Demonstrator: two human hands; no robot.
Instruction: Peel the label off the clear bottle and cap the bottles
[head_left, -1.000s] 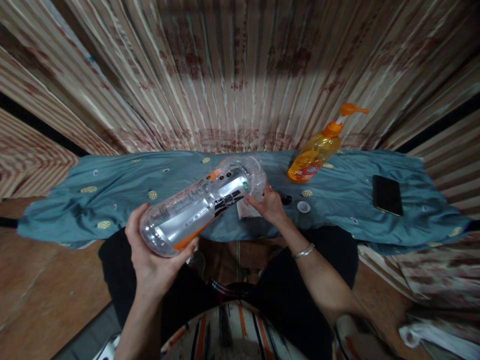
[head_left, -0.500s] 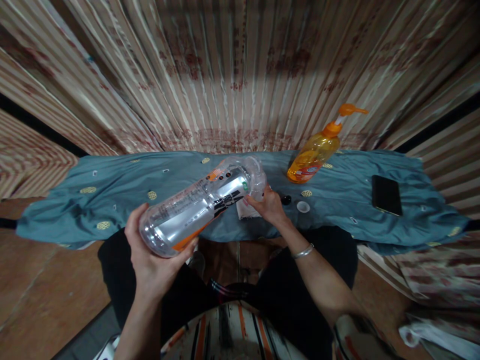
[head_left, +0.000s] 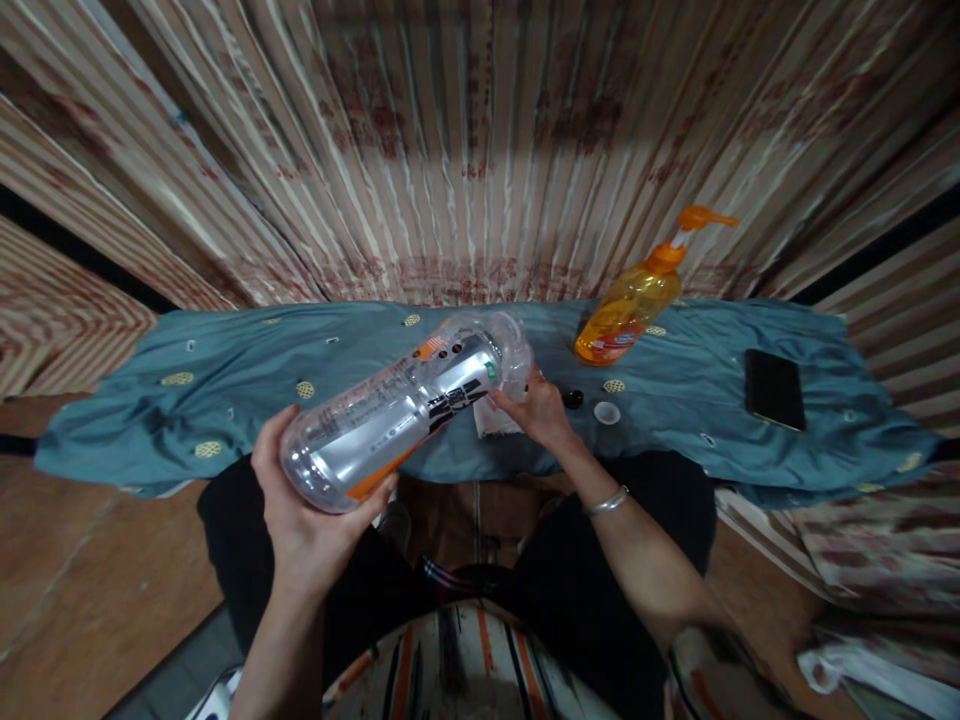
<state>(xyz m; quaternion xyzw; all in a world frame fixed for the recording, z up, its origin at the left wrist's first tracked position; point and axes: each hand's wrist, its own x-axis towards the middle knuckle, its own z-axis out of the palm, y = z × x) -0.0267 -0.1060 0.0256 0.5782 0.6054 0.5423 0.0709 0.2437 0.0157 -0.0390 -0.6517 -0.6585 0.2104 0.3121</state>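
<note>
A large clear plastic bottle (head_left: 382, 425) with a silver and orange label lies tilted across the middle, above the cloth. Its base, at the lower left, is gripped by my left hand (head_left: 307, 510), thumb and fingers on either side. At the bottle's other end, a clear rounded plastic piece (head_left: 514, 350) shows, and my right hand (head_left: 538, 408) holds it near its lower right edge. Beneath, a small whitish cloth or paper (head_left: 495, 418) is partly hidden. Close to my right hand lie a small black object (head_left: 573, 399) and a white cap (head_left: 607, 412).
An orange pump bottle (head_left: 619, 315) stands on the blue-green cloth (head_left: 247, 400) at the back right. A black phone-like object (head_left: 775, 388) lies farther right. Behind the covered surface hangs a striped, pleated curtain (head_left: 450, 150). My legs are under the near edge.
</note>
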